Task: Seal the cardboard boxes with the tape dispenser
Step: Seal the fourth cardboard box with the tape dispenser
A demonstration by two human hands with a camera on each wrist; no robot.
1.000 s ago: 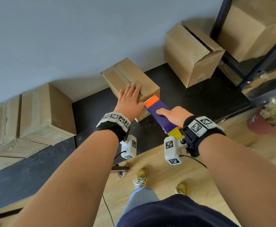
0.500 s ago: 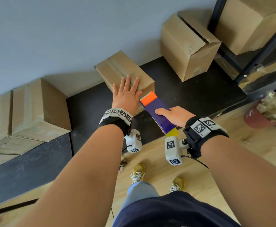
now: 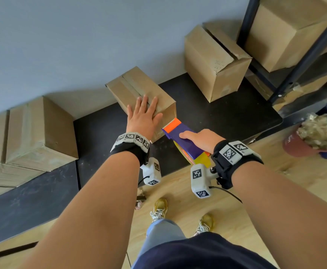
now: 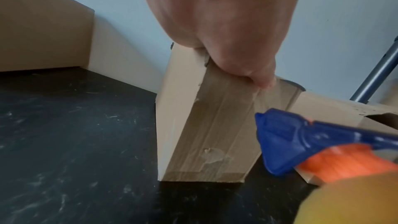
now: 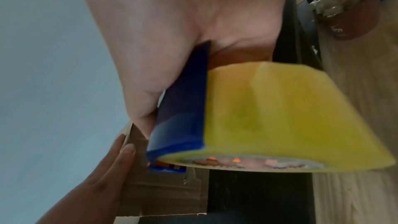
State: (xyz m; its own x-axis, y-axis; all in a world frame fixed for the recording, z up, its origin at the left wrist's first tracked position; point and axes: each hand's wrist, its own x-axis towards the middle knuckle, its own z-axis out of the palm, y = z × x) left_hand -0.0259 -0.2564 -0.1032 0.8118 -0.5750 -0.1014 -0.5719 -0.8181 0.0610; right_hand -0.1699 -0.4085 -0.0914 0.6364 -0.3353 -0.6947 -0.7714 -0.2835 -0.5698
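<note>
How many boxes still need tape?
Done: the middle box has tape along its top seam and down its near side. In hand: the left hand presses flat on it while the right hand holds the dispenser at its near edge. Left: the right box has a flap sticking up, so at least one. The left boxes look taped already.

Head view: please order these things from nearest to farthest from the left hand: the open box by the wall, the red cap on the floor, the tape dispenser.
1. tape dispenser, just right of the left hand.
2. open box, farther right, against the wall.
3. red cap, far right, on the floor.
</note>
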